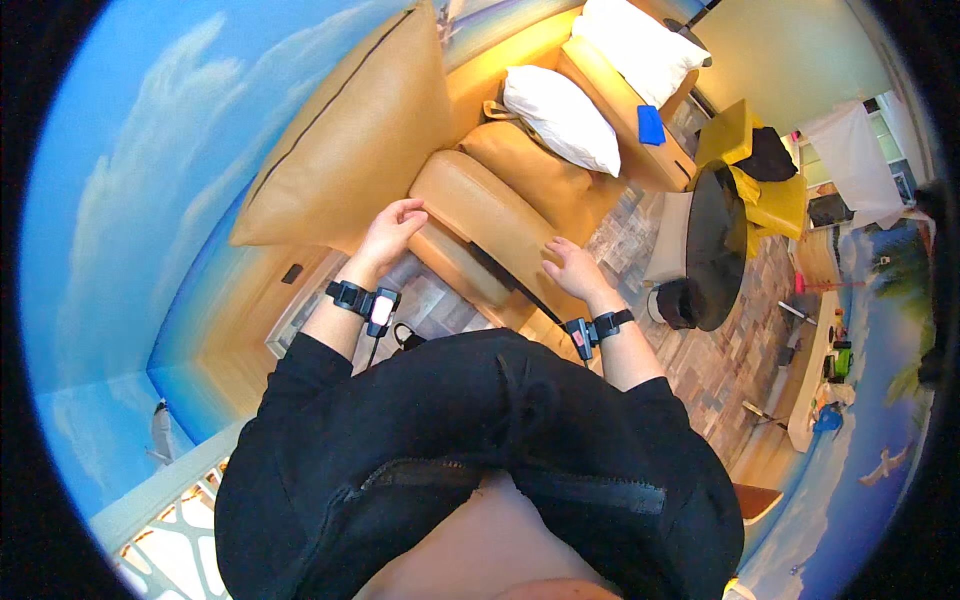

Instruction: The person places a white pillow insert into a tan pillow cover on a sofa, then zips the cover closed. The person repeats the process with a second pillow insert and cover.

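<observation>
My left hand (391, 234) is at the near end of a tan leather sofa armrest (487, 202), fingers loosely bent and apart, with nothing held. Over the other part of that armrest is my right hand (574, 268), its fingers spread and nothing in it; whether either hand touches the leather I cannot tell. A large tan leather cushion (360, 135) leans at the wall just beyond my left hand. Farther along the sofa lies a white pillow (562, 116), and a second white pillow (637, 49) rests by the far armrest. Both wrists wear black straps with small devices.
A blue cloth (651, 125) lies on the far armrest. To the right stand an oval black table (716, 251) and a yellow chair (780, 206) with dark fabric on it. A shelf (814, 375) with small items runs along the right wall. A painted sky wall (150, 187) is at left.
</observation>
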`<state>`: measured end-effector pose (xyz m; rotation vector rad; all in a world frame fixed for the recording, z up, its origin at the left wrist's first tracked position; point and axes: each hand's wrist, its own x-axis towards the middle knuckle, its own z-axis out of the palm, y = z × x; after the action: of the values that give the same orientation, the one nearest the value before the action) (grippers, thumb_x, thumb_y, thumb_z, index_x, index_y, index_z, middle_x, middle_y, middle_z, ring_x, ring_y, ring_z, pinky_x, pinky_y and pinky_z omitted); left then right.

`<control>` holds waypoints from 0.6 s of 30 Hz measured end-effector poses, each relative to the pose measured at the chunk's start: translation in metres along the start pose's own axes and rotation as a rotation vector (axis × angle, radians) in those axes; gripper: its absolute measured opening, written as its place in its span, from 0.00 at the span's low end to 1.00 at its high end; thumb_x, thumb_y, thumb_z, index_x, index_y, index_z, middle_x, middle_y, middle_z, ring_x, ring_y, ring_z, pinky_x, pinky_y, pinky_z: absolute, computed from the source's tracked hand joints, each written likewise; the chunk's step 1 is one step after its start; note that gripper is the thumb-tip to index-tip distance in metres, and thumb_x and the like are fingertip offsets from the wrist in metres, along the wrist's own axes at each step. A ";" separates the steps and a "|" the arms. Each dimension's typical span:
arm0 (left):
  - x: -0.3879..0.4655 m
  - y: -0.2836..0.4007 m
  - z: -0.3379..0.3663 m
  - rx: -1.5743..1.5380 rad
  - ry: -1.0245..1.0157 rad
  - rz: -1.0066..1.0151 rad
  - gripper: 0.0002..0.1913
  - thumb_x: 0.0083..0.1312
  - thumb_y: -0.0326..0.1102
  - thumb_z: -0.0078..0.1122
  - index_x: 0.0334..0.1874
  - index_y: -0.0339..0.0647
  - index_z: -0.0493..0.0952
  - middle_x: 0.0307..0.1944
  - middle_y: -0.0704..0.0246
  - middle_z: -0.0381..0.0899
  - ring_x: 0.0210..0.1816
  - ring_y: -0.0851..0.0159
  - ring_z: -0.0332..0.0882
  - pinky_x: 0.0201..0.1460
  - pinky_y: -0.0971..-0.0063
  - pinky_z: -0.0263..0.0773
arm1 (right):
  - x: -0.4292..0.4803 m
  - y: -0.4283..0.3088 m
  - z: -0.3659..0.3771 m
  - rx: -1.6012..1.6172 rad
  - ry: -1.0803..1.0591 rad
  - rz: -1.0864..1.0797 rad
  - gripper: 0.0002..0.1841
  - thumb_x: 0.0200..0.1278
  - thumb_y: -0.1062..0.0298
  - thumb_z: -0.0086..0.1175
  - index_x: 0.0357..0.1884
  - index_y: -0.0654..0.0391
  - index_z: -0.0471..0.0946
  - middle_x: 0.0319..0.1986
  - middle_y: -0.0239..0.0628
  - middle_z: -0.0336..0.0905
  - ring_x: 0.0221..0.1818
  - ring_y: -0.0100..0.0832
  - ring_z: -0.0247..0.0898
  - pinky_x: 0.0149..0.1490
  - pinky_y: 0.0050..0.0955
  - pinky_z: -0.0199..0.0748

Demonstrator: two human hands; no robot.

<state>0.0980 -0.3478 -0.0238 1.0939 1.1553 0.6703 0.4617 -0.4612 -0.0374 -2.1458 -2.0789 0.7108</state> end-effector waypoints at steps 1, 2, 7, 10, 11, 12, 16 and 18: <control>0.003 -0.005 0.014 0.019 -0.011 -0.015 0.25 0.74 0.38 0.63 0.69 0.33 0.73 0.58 0.62 0.82 0.59 0.68 0.78 0.65 0.75 0.71 | -0.005 0.010 0.000 0.023 -0.005 -0.018 0.27 0.69 0.53 0.59 0.65 0.58 0.78 0.69 0.50 0.72 0.70 0.48 0.69 0.74 0.40 0.66; 0.006 -0.009 0.029 0.037 -0.022 -0.030 0.25 0.74 0.38 0.63 0.69 0.33 0.72 0.57 0.62 0.82 0.59 0.68 0.78 0.65 0.75 0.71 | -0.007 0.028 0.007 0.033 0.013 -0.061 0.27 0.68 0.53 0.58 0.64 0.57 0.79 0.68 0.50 0.74 0.69 0.49 0.71 0.73 0.41 0.67; 0.019 -0.035 0.108 0.062 -0.046 -0.079 0.28 0.73 0.40 0.63 0.71 0.33 0.70 0.57 0.60 0.81 0.58 0.66 0.78 0.64 0.73 0.71 | -0.022 0.093 -0.014 0.154 -0.056 -0.091 0.27 0.69 0.54 0.58 0.64 0.61 0.78 0.65 0.54 0.75 0.68 0.50 0.71 0.73 0.40 0.67; 0.022 -0.054 0.157 0.125 0.001 -0.068 0.30 0.72 0.43 0.64 0.71 0.34 0.70 0.58 0.58 0.81 0.58 0.64 0.78 0.62 0.72 0.73 | -0.032 0.137 -0.023 0.244 -0.137 -0.034 0.27 0.70 0.54 0.58 0.65 0.59 0.78 0.63 0.53 0.77 0.67 0.49 0.73 0.71 0.40 0.69; 0.024 -0.060 0.173 0.143 0.006 -0.084 0.30 0.72 0.43 0.65 0.72 0.34 0.70 0.58 0.58 0.81 0.57 0.64 0.78 0.61 0.72 0.73 | -0.034 0.154 -0.025 0.258 -0.159 -0.021 0.27 0.70 0.53 0.58 0.65 0.59 0.78 0.63 0.53 0.78 0.66 0.49 0.74 0.70 0.40 0.70; 0.023 -0.062 0.192 0.161 0.018 -0.060 0.32 0.71 0.45 0.66 0.73 0.35 0.69 0.59 0.56 0.80 0.58 0.63 0.78 0.62 0.71 0.73 | -0.038 0.170 -0.026 0.273 -0.180 -0.001 0.27 0.70 0.53 0.58 0.66 0.59 0.77 0.62 0.52 0.79 0.66 0.49 0.74 0.70 0.40 0.70; 0.027 -0.067 0.243 0.155 -0.029 -0.099 0.33 0.73 0.43 0.65 0.74 0.34 0.65 0.63 0.58 0.78 0.64 0.62 0.75 0.68 0.68 0.69 | -0.047 0.214 -0.027 0.396 -0.218 0.023 0.27 0.71 0.53 0.59 0.67 0.59 0.77 0.60 0.52 0.81 0.62 0.45 0.79 0.66 0.38 0.74; 0.022 -0.066 0.259 0.222 -0.041 -0.100 0.32 0.73 0.43 0.64 0.75 0.35 0.65 0.64 0.57 0.78 0.64 0.61 0.75 0.68 0.68 0.69 | -0.053 0.215 -0.035 0.446 -0.239 0.042 0.27 0.73 0.56 0.58 0.68 0.60 0.75 0.59 0.52 0.82 0.61 0.42 0.80 0.65 0.36 0.76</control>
<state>0.3426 -0.4373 -0.0885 1.2211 1.2622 0.4470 0.6760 -0.5208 -0.0692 -1.9320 -1.7503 1.3463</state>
